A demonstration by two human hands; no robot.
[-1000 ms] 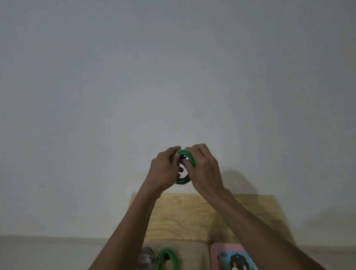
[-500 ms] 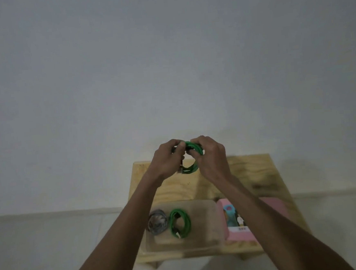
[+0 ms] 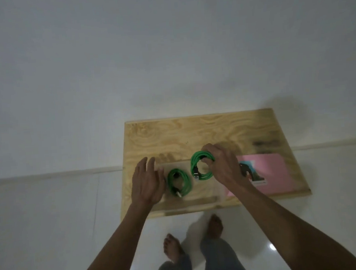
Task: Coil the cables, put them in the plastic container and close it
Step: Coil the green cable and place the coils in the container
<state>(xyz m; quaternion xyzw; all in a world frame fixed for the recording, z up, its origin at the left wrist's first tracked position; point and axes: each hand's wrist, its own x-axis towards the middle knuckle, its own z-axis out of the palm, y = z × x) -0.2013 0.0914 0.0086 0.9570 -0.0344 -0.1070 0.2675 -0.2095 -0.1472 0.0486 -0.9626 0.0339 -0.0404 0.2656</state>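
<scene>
A plain white wall [image 3: 167, 61] and a pale glossy floor [image 3: 51, 219] are in front of me, and against the wall stands a small plywood table [image 3: 194, 133]. On the near part of the table is the clear plastic container [image 3: 199, 201], open at the top; its walls are blurred and hard to follow. Inside it, on the left side, lies one coiled green cable [image 3: 179, 185]. My right hand [image 3: 223, 167] holds a second green coil [image 3: 203, 164] with the fingers curled around its right side, just above the container. My left hand [image 3: 147, 182] is released, fingers straight and a little spread, over the left edge of the container, holding nothing. To the right of the container lies a pink lid [image 3: 271, 170] with a picture on it. Below the table edge I see my bare feet [image 3: 173, 248] on the floor.
</scene>
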